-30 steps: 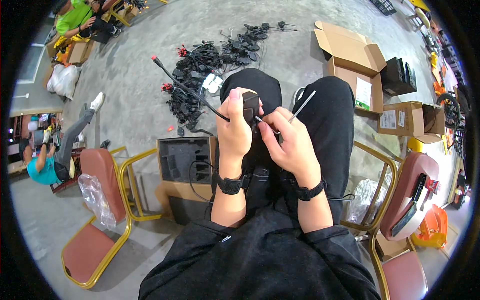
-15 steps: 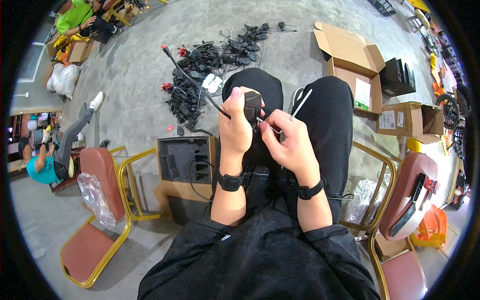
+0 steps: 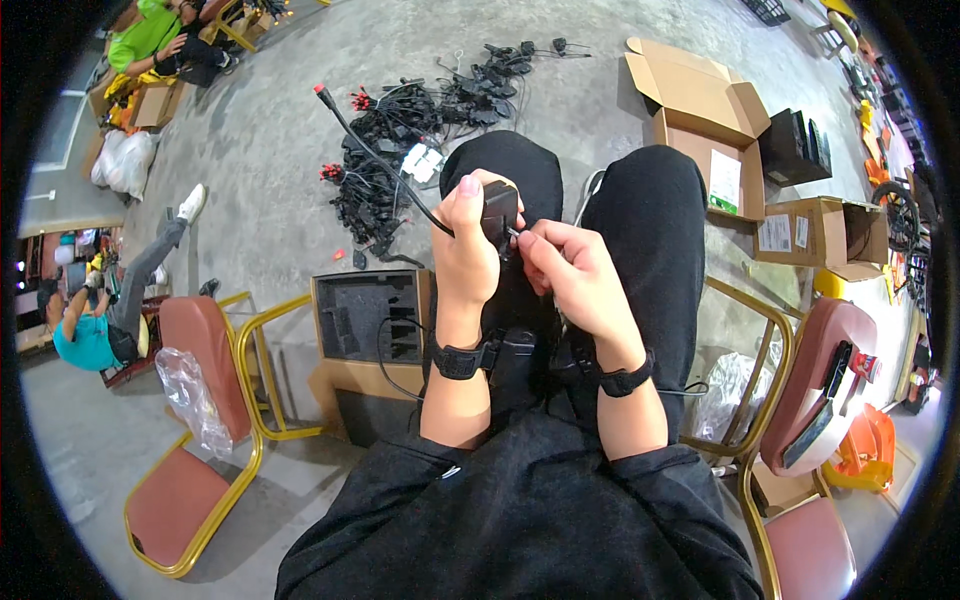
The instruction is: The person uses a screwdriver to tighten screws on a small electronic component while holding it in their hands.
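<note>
My left hand [image 3: 468, 240] is closed round a small black box-shaped device [image 3: 497, 213], held above my knees. A thick black cable [image 3: 375, 155] with a red tip runs out from that hand toward the upper left. My right hand [image 3: 572, 268] pinches a thin silver metal rod, a hex key by its look [image 3: 514, 233]. Its end meets the near right side of the device; whether it sits in a hole I cannot tell. The rest of the rod is hidden by my fingers.
Ahead on the floor lies a heap of black cabled parts [image 3: 380, 180] with red tips. An open cardboard box [image 3: 700, 130] stands at the right, a foam-lined box [image 3: 368, 315] at the left. Chairs [image 3: 205, 365] flank me. Two people are farther off at the left.
My right hand has turned and closed in on the device. The rod's long part, which stuck out beyond the fingers, no longer shows. The left hand has shifted slightly left.
</note>
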Motion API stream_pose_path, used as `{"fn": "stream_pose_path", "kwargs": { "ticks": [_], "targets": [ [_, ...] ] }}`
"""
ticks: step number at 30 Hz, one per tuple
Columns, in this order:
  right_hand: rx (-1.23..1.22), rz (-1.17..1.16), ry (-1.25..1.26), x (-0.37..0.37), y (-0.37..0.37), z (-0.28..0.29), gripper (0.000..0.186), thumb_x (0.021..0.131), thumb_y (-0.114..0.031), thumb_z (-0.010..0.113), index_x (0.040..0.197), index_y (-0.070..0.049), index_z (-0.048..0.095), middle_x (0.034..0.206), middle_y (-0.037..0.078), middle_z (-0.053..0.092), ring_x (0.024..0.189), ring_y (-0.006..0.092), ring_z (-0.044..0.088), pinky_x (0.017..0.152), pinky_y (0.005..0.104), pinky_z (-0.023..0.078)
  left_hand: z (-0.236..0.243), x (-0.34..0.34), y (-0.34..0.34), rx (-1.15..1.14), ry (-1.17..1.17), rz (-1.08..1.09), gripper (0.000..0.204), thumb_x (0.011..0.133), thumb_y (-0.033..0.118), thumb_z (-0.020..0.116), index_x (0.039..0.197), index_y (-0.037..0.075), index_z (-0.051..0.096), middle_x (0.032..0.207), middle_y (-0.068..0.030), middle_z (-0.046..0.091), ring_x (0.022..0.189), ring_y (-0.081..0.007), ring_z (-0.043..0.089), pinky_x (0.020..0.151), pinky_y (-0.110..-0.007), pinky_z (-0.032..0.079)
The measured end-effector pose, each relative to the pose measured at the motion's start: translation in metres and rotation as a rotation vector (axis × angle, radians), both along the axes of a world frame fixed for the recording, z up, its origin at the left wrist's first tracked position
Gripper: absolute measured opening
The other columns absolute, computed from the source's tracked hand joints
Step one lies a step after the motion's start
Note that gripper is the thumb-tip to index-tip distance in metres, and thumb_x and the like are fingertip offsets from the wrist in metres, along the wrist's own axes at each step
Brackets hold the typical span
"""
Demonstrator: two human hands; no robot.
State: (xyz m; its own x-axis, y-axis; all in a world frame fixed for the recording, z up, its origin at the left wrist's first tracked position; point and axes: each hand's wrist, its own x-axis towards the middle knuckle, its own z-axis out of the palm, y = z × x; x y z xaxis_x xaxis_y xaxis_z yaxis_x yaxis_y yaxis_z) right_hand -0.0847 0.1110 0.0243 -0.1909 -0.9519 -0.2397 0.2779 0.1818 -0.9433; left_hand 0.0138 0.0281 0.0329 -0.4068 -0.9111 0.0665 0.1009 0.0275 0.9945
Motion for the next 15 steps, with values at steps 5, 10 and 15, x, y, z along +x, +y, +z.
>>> {"fn": "stream_pose_path", "kwargs": {
  "ticks": [5, 10, 15],
  "targets": [
    [-0.036, -0.088, 0.007, 0.002, 0.002, 0.005, 0.023, 0.089, -0.016, 0.056, 0.071, -0.002, 0.056, 0.057, -0.001, 0.052, 0.052, 0.0049, 0.047, 0.047, 0.0229, 0.037, -0.001, 0.001, 0.0, 0.049, 0.015, -0.008, 0.051, 0.094, 0.041, 0.03, 0.073, 0.002, 0.055, 0.063, -0.0038, 0.055, 0.056, -0.0104, 0.052, 0.049, -0.024, 0.04],
    [-0.255, -0.169, 0.603, 0.007, -0.001, 0.005, 0.015, 0.081, -0.01, 0.061, 0.071, 0.0, 0.053, 0.059, 0.011, 0.051, 0.05, 0.0226, 0.051, 0.049, 0.0313, 0.04, -0.002, 0.001, -0.001, 0.032, 0.017, 0.01, 0.051, 0.094, 0.04, 0.03, 0.073, 0.001, 0.055, 0.064, -0.0043, 0.055, 0.058, -0.0113, 0.053, 0.053, -0.025, 0.041],
    [-0.301, -0.19, 0.847, 0.009, -0.002, 0.001, 0.016, 0.078, -0.009, 0.062, 0.069, -0.002, 0.051, 0.062, 0.014, 0.052, 0.054, 0.0306, 0.054, 0.05, 0.0361, 0.043, -0.003, 0.001, -0.001, -0.003, 0.01, -0.006, 0.049, 0.094, 0.038, 0.03, 0.073, 0.001, 0.054, 0.065, -0.0047, 0.055, 0.059, -0.0119, 0.053, 0.055, -0.025, 0.041]
  ]
}}
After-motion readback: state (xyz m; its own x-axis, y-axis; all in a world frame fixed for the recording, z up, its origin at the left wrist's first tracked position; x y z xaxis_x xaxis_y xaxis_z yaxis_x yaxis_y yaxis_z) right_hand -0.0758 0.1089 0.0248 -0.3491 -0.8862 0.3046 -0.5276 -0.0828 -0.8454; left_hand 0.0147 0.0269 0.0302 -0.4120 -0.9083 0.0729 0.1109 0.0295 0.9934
